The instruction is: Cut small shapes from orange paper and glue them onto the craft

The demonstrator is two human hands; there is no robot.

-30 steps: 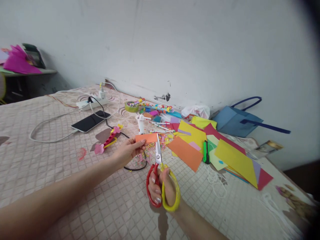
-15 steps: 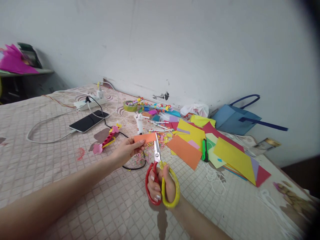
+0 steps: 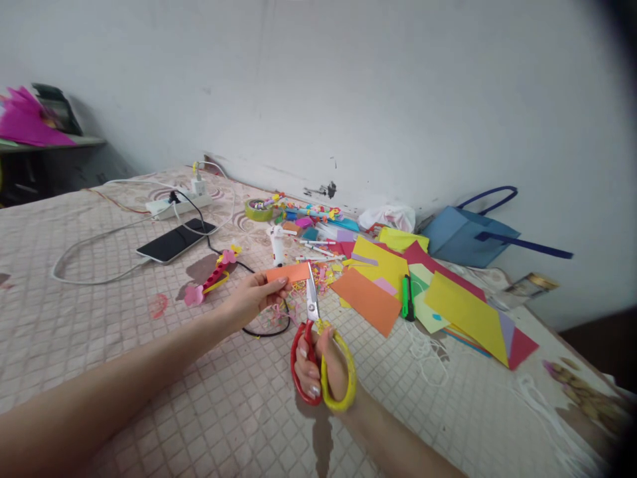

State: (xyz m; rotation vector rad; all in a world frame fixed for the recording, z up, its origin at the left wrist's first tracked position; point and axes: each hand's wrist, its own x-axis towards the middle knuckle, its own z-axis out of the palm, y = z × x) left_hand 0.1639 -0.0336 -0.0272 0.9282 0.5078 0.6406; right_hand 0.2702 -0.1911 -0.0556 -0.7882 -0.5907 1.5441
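Observation:
My left hand (image 3: pixel 251 300) pinches a small orange paper strip (image 3: pixel 288 272) by its left end and holds it above the table. My right hand (image 3: pixel 318 368) grips scissors (image 3: pixel 318 345) with one red and one yellow handle loop. The blades point away from me and meet the right end of the strip. Small coloured paper scraps (image 3: pixel 298 292) lie on the table under the strip.
A pile of coloured paper sheets (image 3: pixel 438 299) and a green cutter (image 3: pixel 407 297) lie to the right. A blue bag (image 3: pixel 468 236) leans on the wall. A phone (image 3: pixel 175 240), power strip (image 3: pixel 178 206), cables, glue gun (image 3: pixel 277 244), tape roll (image 3: pixel 259 210) and pens sit further back.
Both hands, the strip and the scissors have stayed almost in place; the view has shifted slightly.

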